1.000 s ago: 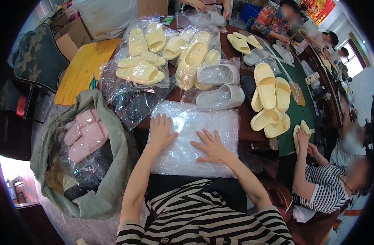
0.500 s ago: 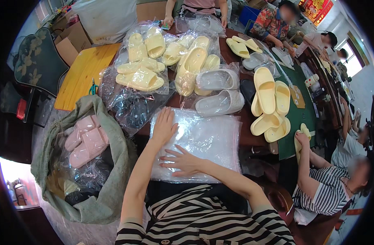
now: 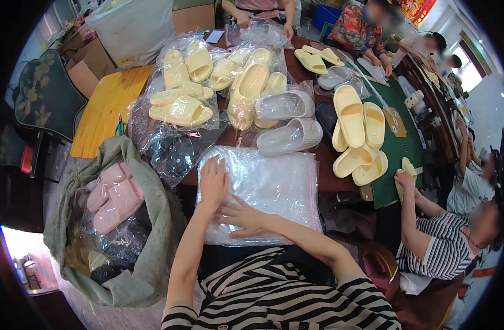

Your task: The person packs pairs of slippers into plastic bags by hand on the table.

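Since the earliest frame the right hand has slid leftward across the stack of clear plastic bags, ending just beside the left wrist, while the left hand has stayed near the stack's left edge. Both hands are open, palms down on the plastic, gripping nothing. The stack lies flat on the dark red tabletop, at the centre of the frame. At lower left, an open grey-green sack contains pink slippers in clear wrapping, with dark items and a pale yellow piece beneath. Above the stack, clear bags hold yellow slippers; another, left of centre, encloses black footwear, its form blurred by glare. Of two grey slippers just above the stack, at least the upper is inside clear plastic. Unwrapped yellow slippers sit right of centre.
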Motion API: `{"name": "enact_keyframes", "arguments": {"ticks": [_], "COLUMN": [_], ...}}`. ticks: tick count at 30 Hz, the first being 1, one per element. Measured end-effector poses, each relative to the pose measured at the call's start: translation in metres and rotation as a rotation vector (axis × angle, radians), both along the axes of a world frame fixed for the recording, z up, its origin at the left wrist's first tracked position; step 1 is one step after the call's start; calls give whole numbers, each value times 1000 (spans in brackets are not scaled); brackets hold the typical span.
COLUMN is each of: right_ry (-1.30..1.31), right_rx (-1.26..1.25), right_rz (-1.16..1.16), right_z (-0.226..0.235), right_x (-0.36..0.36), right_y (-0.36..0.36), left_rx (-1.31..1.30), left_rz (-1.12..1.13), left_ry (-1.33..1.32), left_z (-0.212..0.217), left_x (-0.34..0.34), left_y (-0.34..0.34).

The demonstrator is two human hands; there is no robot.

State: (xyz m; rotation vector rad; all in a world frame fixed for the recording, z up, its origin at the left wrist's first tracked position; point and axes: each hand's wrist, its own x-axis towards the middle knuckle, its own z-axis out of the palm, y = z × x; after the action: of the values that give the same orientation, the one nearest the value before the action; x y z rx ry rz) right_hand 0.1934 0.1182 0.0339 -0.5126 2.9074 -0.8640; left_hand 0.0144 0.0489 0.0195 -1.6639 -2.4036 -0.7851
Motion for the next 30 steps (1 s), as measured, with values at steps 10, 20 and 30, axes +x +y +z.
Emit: {"name": "enact_keyframes", "arguments": {"ticks": [10, 20, 30], "right_ry": [157, 669, 658], "right_rx": [-262, 172, -29], "right_rz": [-877, -1114, -1096], "right_z": [60, 82, 118], "right_x": [-16, -65, -65], "right_y": [98, 203, 282], "left_rx": [-11, -57, -19], "left_rz": [55, 68, 71], "left_ry": [-17, -25, -14], "left_z": [-30, -27, -30], "left_x": [-1, 2, 0], "left_y": [-14, -12, -10]}}
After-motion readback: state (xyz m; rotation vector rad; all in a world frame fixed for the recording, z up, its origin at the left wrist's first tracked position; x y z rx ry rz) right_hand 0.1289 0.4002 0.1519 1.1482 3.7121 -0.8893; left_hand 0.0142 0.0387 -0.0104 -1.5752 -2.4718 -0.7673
